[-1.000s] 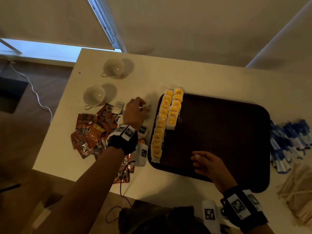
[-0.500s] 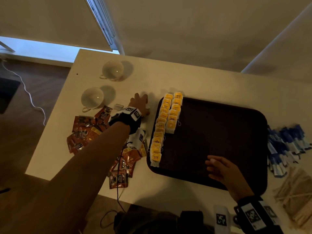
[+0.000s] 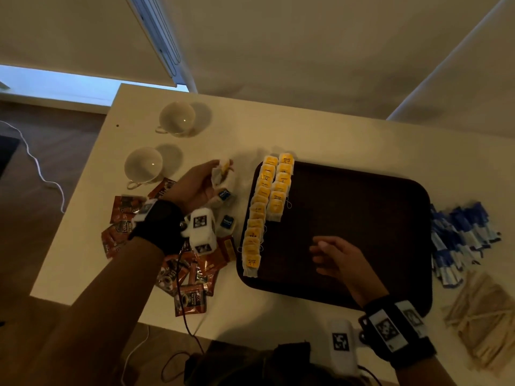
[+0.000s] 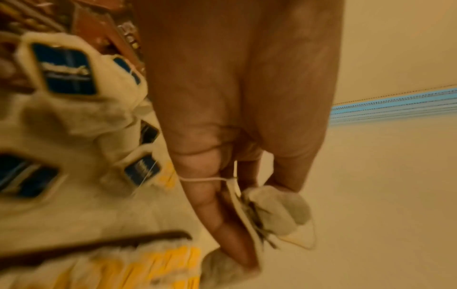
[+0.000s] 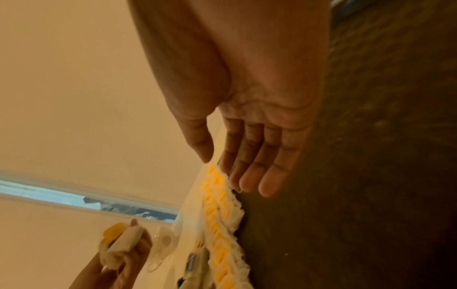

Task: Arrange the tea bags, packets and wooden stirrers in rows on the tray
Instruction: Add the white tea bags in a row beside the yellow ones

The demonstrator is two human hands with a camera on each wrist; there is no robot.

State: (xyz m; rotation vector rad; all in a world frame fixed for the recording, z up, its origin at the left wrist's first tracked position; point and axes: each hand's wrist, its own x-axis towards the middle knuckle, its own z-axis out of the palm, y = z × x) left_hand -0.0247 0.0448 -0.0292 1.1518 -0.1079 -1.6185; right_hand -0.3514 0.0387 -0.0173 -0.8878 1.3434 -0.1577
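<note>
So the left hand (image 3: 195, 188) was up just left of the tray (image 3: 362, 274), around the middle of the head view, fingers pinched on a yellow-tagged tea bag (image 3: 221, 171) lifted off the table (image 3: 278, 129); the left wrist view showed its string looped over a finger. The right hand (image 3: 342, 260) hung over the dark tray in the lower middle, fingers straight and close together, holding nothing. Two rows of yellow tea bags (image 3: 267, 201) lay along the tray's left edge, the left one longer. A few blue-tagged tea bags (image 3: 227, 221) sat just left of the tray, with brown packets (image 3: 192, 274) heaped under the left wrist toward the lower left. Blue packets (image 3: 459, 235) and wooden stirrers (image 3: 485, 316) were piled off the tray's right edge. Two white cups (image 3: 143, 165) stood in the upper left of the table.
</note>
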